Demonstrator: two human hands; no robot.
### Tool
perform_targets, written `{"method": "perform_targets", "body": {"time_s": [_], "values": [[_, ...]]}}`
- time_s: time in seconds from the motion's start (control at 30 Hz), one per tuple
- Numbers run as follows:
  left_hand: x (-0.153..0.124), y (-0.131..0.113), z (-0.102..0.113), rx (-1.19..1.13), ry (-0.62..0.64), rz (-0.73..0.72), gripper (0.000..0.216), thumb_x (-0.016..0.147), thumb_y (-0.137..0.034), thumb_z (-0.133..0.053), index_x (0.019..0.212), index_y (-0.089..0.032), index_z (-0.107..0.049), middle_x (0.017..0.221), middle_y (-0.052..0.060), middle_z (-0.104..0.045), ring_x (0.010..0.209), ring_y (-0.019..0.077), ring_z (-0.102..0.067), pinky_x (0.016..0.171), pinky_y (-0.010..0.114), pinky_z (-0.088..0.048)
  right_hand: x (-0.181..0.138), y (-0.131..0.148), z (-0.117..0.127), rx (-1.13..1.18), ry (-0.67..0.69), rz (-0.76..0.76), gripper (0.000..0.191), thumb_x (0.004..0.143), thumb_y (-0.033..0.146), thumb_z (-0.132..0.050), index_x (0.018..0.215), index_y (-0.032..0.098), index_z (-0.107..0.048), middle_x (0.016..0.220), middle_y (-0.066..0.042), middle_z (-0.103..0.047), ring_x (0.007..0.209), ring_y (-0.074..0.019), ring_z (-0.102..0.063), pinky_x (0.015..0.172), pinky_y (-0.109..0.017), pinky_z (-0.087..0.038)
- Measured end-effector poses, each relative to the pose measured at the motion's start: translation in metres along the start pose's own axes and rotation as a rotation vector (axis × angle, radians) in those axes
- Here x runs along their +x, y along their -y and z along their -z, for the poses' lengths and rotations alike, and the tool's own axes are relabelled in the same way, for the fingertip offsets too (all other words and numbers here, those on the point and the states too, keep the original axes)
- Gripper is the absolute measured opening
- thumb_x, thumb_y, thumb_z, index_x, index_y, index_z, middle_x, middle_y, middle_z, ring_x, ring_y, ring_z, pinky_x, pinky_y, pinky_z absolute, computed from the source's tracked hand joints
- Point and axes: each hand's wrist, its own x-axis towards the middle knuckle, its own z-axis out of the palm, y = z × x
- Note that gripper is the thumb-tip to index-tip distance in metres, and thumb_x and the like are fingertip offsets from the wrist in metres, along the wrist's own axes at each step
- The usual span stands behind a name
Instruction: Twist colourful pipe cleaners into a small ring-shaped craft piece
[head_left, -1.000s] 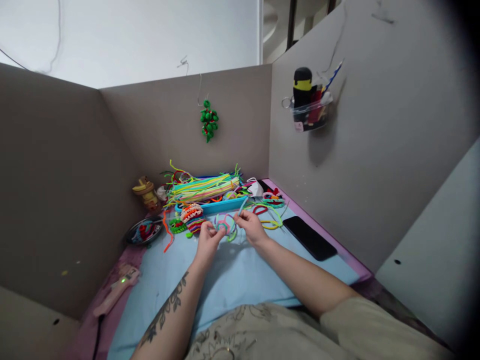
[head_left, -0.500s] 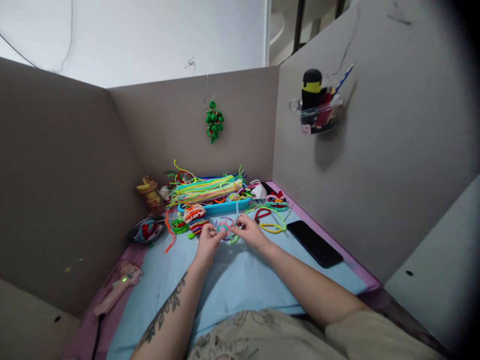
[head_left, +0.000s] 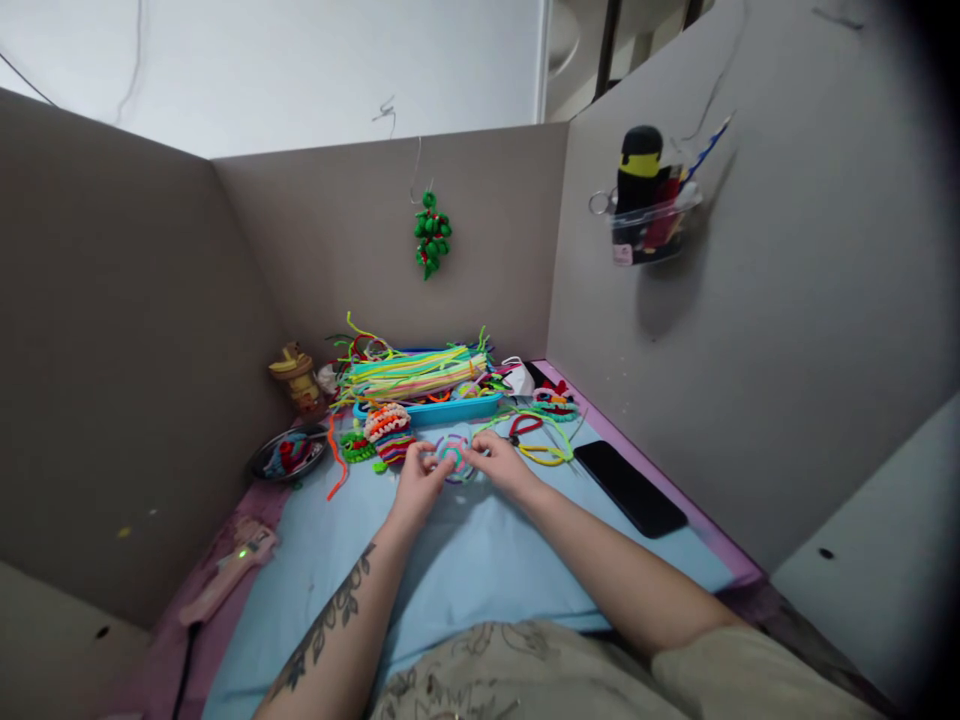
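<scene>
Between my hands, over the blue cloth, is a small round piece of coiled pipe cleaners (head_left: pixel 455 458) in purple, pink, teal and pale blue. My left hand (head_left: pixel 420 478) pinches its left side, the thumb lying on the front. At its right edge my right hand (head_left: pixel 499 462) is closed, thumb against fingers. Whether a separate loose end sits in that pinch is too small to make out. Just left of the piece lies a striped, multicoloured pipe-cleaner item (head_left: pixel 390 435). Behind my hands a blue tray (head_left: pixel 450 410) bears a heap of long pipe cleaners (head_left: pixel 412 375).
A black phone (head_left: pixel 630 488) lies at right, near loose pipe-cleaner loops (head_left: pixel 546 440). At left are a dark bowl (head_left: pixel 259 465), a pink glue gun (head_left: pixel 232 575) with a lit green light, and a brown cup (head_left: pixel 298 378). Grey panels enclose three sides; a clear holder (head_left: pixel 656 230) hangs right.
The pale blue strand that stood up beside my right fingers now no longer sticks up, and the green bit under the piece is out of sight. The camera view has shifted slightly.
</scene>
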Motion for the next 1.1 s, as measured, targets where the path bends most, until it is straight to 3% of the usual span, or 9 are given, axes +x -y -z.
{"method": "perform_targets", "body": {"time_s": [0.1,0.17,0.27,0.37,0.77,1.1], "values": [[0.0,-0.001,0.001,0.089,-0.185,-0.176,0.038,0.066,-0.036,-0.067,0.09,-0.019,-0.043,0.075,-0.001,-0.054,0.052,0.0073,-0.048,0.045,0.018,-0.035,0.001,-0.003,-0.002,0.011,-0.092,-0.018,0.034,0.074,0.041,-0.057,0.054,0.018,-0.043,0.064,0.002,-0.041,0.066,-0.0134,-0.042,0.065,-0.026,-0.035],[0.0,-0.001,0.001,0.117,-0.236,-0.252,0.032,0.067,-0.035,-0.066,0.084,-0.019,-0.044,0.074,-0.002,-0.053,0.055,0.0079,-0.049,0.049,0.019,-0.037,0.002,-0.003,-0.002,0.024,-0.146,-0.023,0.034,0.074,0.043,-0.056,0.055,0.018,-0.042,0.064,0.002,-0.041,0.065,-0.0132,-0.042,0.065,-0.025,-0.035],[-0.003,0.001,0.0,0.13,-0.155,-0.257,0.027,0.07,-0.034,-0.064,0.08,-0.02,-0.043,0.067,-0.003,-0.052,0.053,0.0087,-0.049,0.049,0.019,-0.037,0.001,-0.001,-0.002,0.045,-0.2,-0.026,0.034,0.074,0.044,-0.055,0.056,0.018,-0.042,0.064,0.002,-0.041,0.066,-0.0132,-0.041,0.064,-0.024,-0.035],[-0.008,0.004,-0.005,0.148,-0.096,-0.251,0.028,0.07,-0.032,-0.063,0.085,-0.02,-0.043,0.073,0.0,-0.059,0.055,0.0108,-0.053,0.049,0.02,-0.038,-0.002,0.003,-0.004,0.066,-0.231,-0.014,0.033,0.076,0.043,-0.053,0.057,0.018,-0.042,0.067,0.001,-0.042,0.068,-0.0134,-0.042,0.063,-0.024,-0.034],[-0.016,-0.003,-0.003,0.369,-0.101,-0.47,0.02,0.073,-0.029,-0.061,0.091,-0.022,-0.068,0.081,0.005,-0.067,0.063,0.0146,-0.056,0.057,0.025,-0.043,-0.012,0.009,-0.015,0.147,-0.167,0.023,0.028,0.078,0.039,-0.053,0.061,0.018,-0.045,0.072,0.0,-0.041,0.07,-0.0131,-0.042,0.061,-0.023,-0.036],[-0.015,-0.003,-0.002,0.298,-0.162,-0.444,0.021,0.07,-0.032,-0.064,0.086,-0.019,-0.07,0.074,0.004,-0.067,0.058,0.0122,-0.053,0.055,0.023,-0.043,-0.01,0.011,-0.014,0.242,-0.135,-0.009,0.025,0.075,0.036,-0.056,0.062,0.017,-0.047,0.069,0.002,-0.043,0.07,-0.0123,-0.044,0.064,-0.024,-0.036]]}}
